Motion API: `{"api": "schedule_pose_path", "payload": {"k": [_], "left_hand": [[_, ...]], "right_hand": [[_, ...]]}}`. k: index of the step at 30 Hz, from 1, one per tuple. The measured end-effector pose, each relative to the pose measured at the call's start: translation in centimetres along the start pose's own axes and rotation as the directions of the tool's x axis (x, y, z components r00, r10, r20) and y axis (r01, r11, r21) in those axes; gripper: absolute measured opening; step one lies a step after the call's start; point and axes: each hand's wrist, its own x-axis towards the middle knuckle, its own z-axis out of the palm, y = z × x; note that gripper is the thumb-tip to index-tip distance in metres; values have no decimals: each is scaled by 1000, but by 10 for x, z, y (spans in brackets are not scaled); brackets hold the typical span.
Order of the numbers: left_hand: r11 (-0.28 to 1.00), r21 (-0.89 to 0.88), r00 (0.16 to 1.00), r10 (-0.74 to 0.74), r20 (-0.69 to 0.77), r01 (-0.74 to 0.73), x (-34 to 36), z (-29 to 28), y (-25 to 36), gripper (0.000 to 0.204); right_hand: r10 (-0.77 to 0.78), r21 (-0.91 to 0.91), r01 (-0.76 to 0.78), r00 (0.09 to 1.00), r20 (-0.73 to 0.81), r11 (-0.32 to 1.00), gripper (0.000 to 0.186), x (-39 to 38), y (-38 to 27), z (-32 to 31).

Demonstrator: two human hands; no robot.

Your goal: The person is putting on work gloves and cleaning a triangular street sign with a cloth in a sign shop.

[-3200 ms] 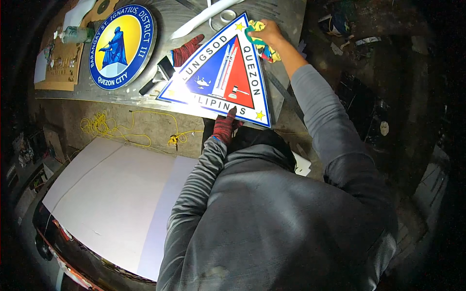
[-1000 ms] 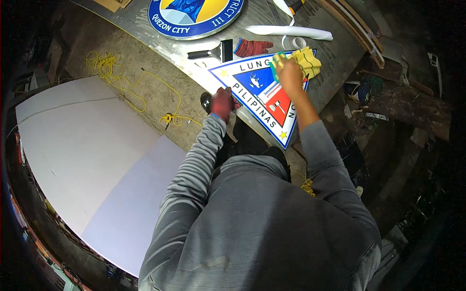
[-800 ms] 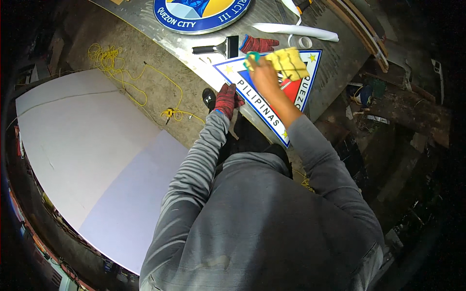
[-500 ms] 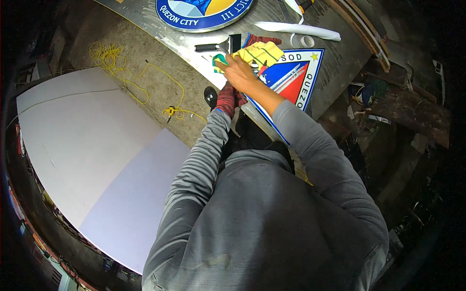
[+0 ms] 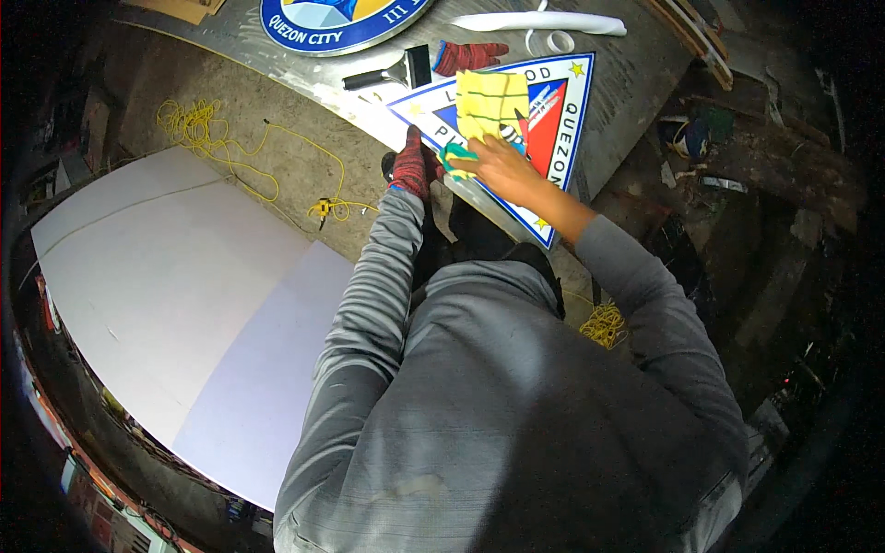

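A triangular sign [image 5: 557, 129] with a white border, blue and red fields and yellow stars lies on the metal-topped table. My right hand [image 5: 498, 166], bare, is closed on the green-edged end of a yellow striped cloth [image 5: 491, 97]. Beyond those fingers, the rest of the cloth lies spread over the sign's middle. My left hand [image 5: 412, 170], in a red and black knit glove, grips the sign's near-left edge; part of its fingers is hidden. A matching empty glove [image 5: 468, 58] rests behind the sign, beside a black-handled squeegee [image 5: 392, 71].
A round blue-bordered emblem [image 5: 346, 29] sits at the table's far left. White rolled sheet [image 5: 544, 23] and a tape roll [image 5: 560, 41] lie at the back. A large pale panel [image 5: 175, 295] stands at my left. Yellow cord [image 5: 198, 129] tangles on the floor.
The sign now shows more of its left corner. My right hand has moved nearer and to the right, and the cloth, bunched before, is spread out. My left hand has shifted slightly left.
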Motion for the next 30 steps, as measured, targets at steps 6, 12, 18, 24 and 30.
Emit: {"api": "schedule_pose_path", "payload": {"k": [6,12,18,24,30], "left_hand": [[990,-137,998,28,55,-20,13,-2,-7,56],[998,-39,999,51,-3,-51,1,10,-1,73],[999,-24,999,30,17,-30,2,9,0,65],[993,111,996,41,76,-49,-27,28,-38,49],[978,136,972,130,197,-158,-43,40,-52,47]], "right_hand": [[102,55,-108,990,95,993,42,-99,-7,-6],[164,62,-173,978,130,983,44,-172,-14,-9],[234,249,-286,947,219,926,48,-213,-12,-19],[670,596,-430,696,-259,678,28,-192,24,-27],[946,678,-663,272,-177,317,42,-135,61,9]]}}
